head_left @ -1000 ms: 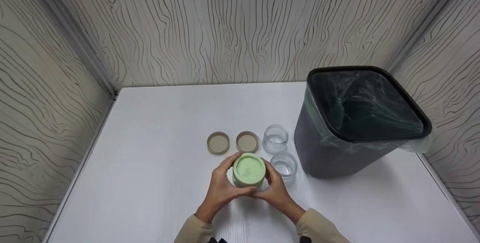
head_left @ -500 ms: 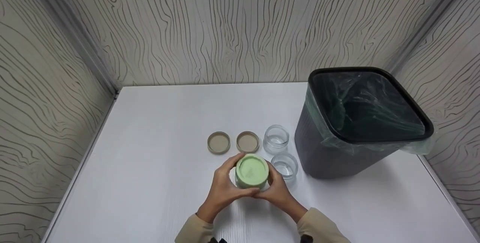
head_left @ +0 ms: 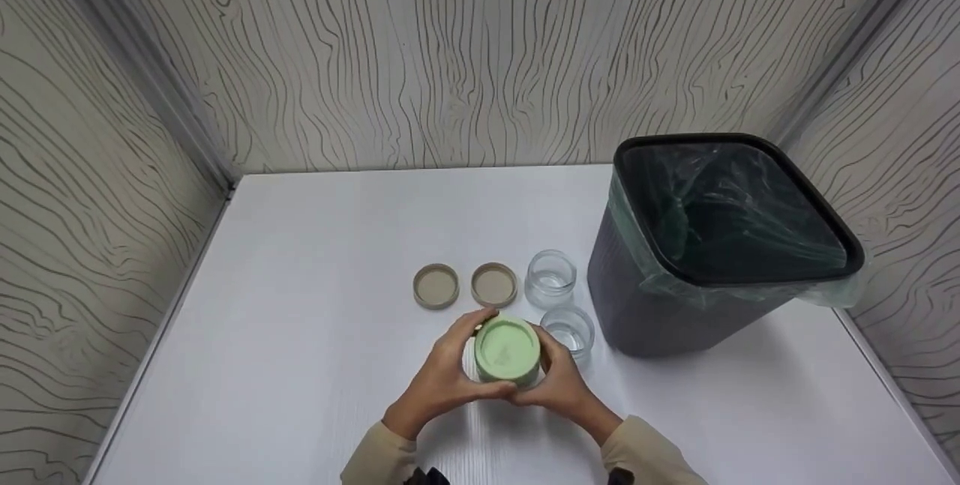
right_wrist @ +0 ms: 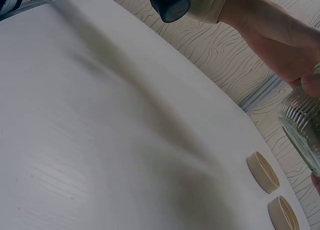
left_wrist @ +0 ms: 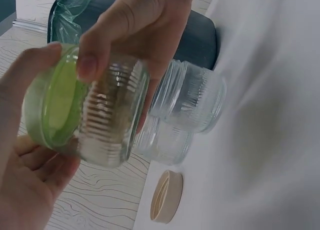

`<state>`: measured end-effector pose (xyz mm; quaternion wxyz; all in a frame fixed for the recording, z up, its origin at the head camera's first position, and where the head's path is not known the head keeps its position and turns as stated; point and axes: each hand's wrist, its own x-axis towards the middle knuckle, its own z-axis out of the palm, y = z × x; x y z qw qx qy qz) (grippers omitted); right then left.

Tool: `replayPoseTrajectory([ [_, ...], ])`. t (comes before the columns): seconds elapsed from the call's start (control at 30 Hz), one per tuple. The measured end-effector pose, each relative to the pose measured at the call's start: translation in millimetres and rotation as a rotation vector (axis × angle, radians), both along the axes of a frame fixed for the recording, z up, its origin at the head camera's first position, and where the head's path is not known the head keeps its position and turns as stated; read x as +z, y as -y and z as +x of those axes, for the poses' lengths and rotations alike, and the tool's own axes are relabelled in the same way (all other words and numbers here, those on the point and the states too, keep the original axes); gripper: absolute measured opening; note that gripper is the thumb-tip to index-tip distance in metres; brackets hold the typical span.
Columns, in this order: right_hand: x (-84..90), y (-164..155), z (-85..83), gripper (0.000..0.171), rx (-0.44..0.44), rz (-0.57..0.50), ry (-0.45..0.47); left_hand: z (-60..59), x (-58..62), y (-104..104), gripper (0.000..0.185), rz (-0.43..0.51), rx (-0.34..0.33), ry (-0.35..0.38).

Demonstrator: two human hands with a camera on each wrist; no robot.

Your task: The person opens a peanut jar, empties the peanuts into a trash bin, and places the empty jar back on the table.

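Note:
A ribbed glass jar point(left_wrist: 112, 122) with a pale green lid point(head_left: 508, 350) is held off the white table point(head_left: 315, 365), near its front edge, lid tilted up toward me. My left hand point(head_left: 442, 378) wraps the green lid point(left_wrist: 52, 107), thumb on its rim. My right hand point(head_left: 564, 384) grips the glass body from the other side; its fingers point(left_wrist: 145, 20) curl over the jar. In the right wrist view only the jar's glass edge point(right_wrist: 302, 125) and my left hand point(right_wrist: 285, 45) show.
Two open empty glass jars point(head_left: 551, 277) point(head_left: 568, 330) stand just beyond my right hand. Two beige lids point(head_left: 436, 286) point(head_left: 494, 285) lie left of them. A dark bin point(head_left: 712, 245) with a green liner stands at the right. Patterned walls enclose the table.
Both hands and the jar have drifted slightly toward me and to the right. The grip looks the same; the other jars and lids have not moved.

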<state>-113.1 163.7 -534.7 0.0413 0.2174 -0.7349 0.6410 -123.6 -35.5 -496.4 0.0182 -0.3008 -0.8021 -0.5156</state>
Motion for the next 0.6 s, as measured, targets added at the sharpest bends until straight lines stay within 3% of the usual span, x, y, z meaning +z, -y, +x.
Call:
replayPoseTrajectory([
  [0.23, 1.6, -2.8, -2.5, 0.083, 0.084, 0.006, -0.024, -6.2, 5.7, 1.3, 0.097, -0.058, -0.1, -0.015],
  [0.4, 3.1, -5.3, -3.7, 0.086, 0.162, -0.009, -0.007, -10.3, 7.8, -0.8, 0.09, -0.054, -0.183, -0.052],
  [0.6, 8.1, -4.0, -6.7, 0.088, 0.185, -0.043, 0.021, -15.5, 8.7, -3.2, 0.083, -0.031, -0.186, -0.13],
])
